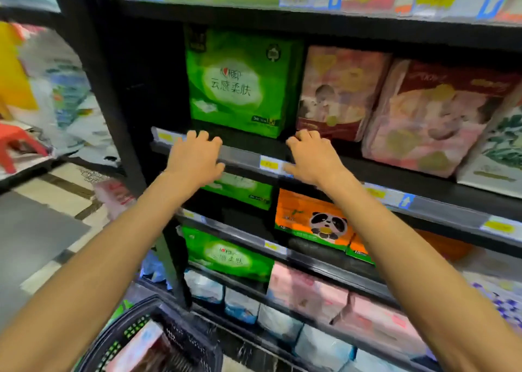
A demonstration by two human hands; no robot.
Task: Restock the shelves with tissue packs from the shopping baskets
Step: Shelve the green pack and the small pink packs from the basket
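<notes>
A black shelf (367, 171) carries a large green tissue pack (240, 83) with white Chinese lettering, standing upright at the row's left end beside pink packs (341, 92). A dark shopping basket (180, 337) sits below. The left hand (195, 157) and right hand (310, 157) are spread empty near the shelf edge.

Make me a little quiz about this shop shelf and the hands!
1. True or false: both hands are empty.
2. What animal is on the orange tissue pack?
3. Which hand is nearer the pink pack: A left, B right?

Key:
1. True: the left hand and right hand hover open before the green tissue pack, at the shelf edge.
2. A panda.
3. B.
</notes>
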